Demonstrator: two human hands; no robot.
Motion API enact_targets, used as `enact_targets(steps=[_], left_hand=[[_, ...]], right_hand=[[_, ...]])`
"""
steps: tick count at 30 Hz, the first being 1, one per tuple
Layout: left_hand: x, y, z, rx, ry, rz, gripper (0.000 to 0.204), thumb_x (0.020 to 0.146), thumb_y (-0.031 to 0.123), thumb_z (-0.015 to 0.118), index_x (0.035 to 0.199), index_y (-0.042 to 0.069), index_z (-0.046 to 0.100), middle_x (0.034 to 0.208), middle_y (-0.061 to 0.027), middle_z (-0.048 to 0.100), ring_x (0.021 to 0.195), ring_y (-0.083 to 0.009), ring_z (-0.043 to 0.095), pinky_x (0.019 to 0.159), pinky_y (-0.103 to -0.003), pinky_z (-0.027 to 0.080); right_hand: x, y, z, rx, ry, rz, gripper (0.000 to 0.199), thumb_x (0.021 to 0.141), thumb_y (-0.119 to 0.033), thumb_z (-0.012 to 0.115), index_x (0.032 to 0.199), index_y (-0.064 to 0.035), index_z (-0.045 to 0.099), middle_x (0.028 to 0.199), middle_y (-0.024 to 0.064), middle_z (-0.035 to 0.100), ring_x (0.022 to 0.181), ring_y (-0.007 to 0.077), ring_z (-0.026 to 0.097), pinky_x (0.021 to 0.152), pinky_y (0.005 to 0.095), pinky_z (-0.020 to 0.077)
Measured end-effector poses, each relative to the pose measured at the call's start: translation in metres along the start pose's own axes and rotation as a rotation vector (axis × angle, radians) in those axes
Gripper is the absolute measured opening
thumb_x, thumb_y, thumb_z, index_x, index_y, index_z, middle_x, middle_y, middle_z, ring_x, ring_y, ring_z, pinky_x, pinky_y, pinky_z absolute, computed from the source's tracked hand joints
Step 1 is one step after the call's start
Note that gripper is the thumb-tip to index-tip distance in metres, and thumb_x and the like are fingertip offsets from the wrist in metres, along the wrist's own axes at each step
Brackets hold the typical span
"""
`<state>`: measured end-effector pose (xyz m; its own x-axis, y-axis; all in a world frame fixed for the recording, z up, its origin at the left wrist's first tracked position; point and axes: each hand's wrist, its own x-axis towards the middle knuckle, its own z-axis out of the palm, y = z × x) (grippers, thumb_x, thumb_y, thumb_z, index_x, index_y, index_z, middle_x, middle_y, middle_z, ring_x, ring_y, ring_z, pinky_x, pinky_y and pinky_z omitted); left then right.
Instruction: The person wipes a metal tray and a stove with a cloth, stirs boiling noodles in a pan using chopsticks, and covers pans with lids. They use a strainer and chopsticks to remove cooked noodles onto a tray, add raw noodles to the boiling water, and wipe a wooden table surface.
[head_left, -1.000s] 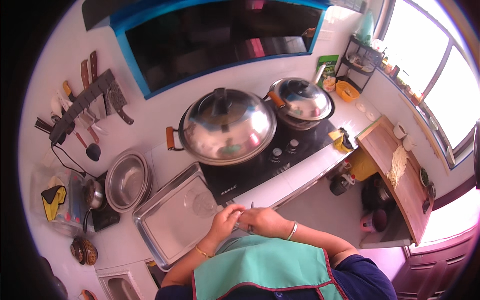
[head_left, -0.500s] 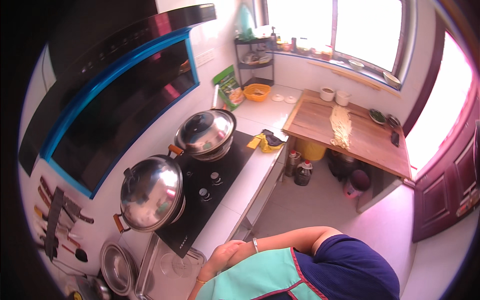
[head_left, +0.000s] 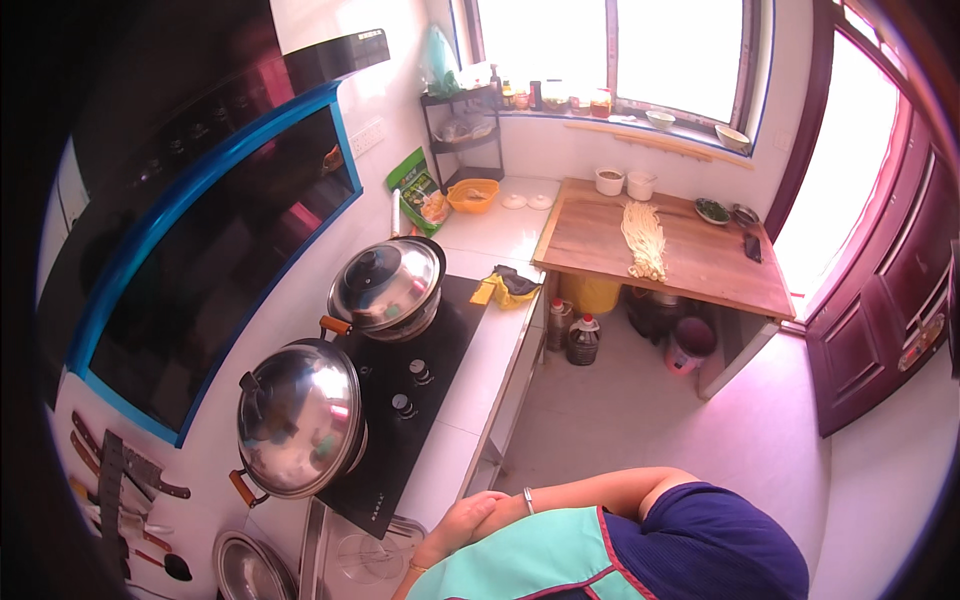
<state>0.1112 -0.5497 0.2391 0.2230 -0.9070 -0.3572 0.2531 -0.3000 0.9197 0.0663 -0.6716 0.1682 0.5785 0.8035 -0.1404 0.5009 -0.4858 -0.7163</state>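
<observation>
My hands rest together in front of the mint-green apron (head_left: 530, 555), close to the counter's front edge. My left hand (head_left: 462, 520) lies folded over my right hand (head_left: 503, 511), whose fingers are hidden beneath it. No tool shows in either. Nearest to them are a rectangular metal tray (head_left: 312, 550) with a round wire rack in it and the black two-burner stove (head_left: 410, 450). A wok with a shiny domed lid (head_left: 300, 415) stands on the near burner; a second lidded wok (head_left: 385, 285) is on the far one.
A wooden board (head_left: 590, 230) at the back holds a strip of noodles (head_left: 643, 240), white pots and small bowls. Yellow-and-black cloth (head_left: 512, 287) lies on the counter. Knives (head_left: 125, 470) hang at left. Bottles (head_left: 583, 340) and a bucket (head_left: 690, 345) stand under the board. A dark-red door (head_left: 880, 310) stands at right.
The view has shifted, so the board and window sit further left in the picture. My hands stay folded together, and nothing on the counter has moved.
</observation>
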Motion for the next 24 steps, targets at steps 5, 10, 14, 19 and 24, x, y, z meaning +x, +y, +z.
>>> enact_targets(steps=[5,10,14,19,24], left_hand=[[-0.005,-0.006,0.033,0.000,0.119,0.109,0.039,0.095,0.027,0.042,0.115,-0.004,0.054,0.111,-0.0096,0.059,0.103,-0.0139,0.053,0.092,-0.026,0.040],[0.012,-0.046,0.114,-0.046,0.320,0.174,0.039,0.096,0.028,0.042,0.116,-0.003,0.054,0.111,-0.0091,0.059,0.104,-0.0135,0.053,0.092,-0.027,0.040],[0.030,-0.069,0.217,-0.136,0.552,0.151,0.037,0.097,0.028,0.041,0.115,-0.001,0.056,0.110,-0.0073,0.059,0.104,-0.0133,0.052,0.092,-0.027,0.040],[0.027,-0.068,0.323,-0.197,0.675,0.121,0.036,0.097,0.027,0.041,0.114,0.000,0.056,0.109,-0.0073,0.060,0.103,-0.0138,0.053,0.091,-0.028,0.041],[0.025,-0.090,0.413,-0.202,0.759,0.124,0.035,0.097,0.027,0.041,0.114,0.001,0.056,0.108,-0.0068,0.060,0.103,-0.0139,0.053,0.091,-0.028,0.041]], right_hand=[[-0.023,-0.004,0.007,-0.015,-0.068,-0.062,0.020,0.082,-0.016,0.053,0.096,-0.0177,0.067,0.091,0.0085,0.066,0.084,0.0244,0.063,0.072,0.0385,0.0498],[-0.083,-0.010,0.033,-0.037,-0.185,-0.192,0.019,0.083,-0.016,0.053,0.096,-0.0175,0.067,0.091,0.0086,0.066,0.083,0.0245,0.063,0.072,0.0386,0.0497],[-0.149,-0.018,0.065,-0.021,-0.279,-0.303,0.019,0.083,-0.017,0.053,0.096,-0.0174,0.067,0.091,0.0088,0.066,0.083,0.0246,0.063,0.072,0.0387,0.0497],[-0.218,-0.058,0.099,-0.030,-0.372,-0.389,0.019,0.083,-0.017,0.053,0.096,-0.0172,0.067,0.091,0.0089,0.066,0.083,0.0247,0.063,0.072,0.0387,0.0497],[-0.281,-0.098,0.145,-0.033,-0.402,-0.457,0.018,0.083,-0.018,0.054,0.095,-0.0171,0.067,0.091,0.0090,0.065,0.083,0.0248,0.063,0.072,0.0388,0.0497]])
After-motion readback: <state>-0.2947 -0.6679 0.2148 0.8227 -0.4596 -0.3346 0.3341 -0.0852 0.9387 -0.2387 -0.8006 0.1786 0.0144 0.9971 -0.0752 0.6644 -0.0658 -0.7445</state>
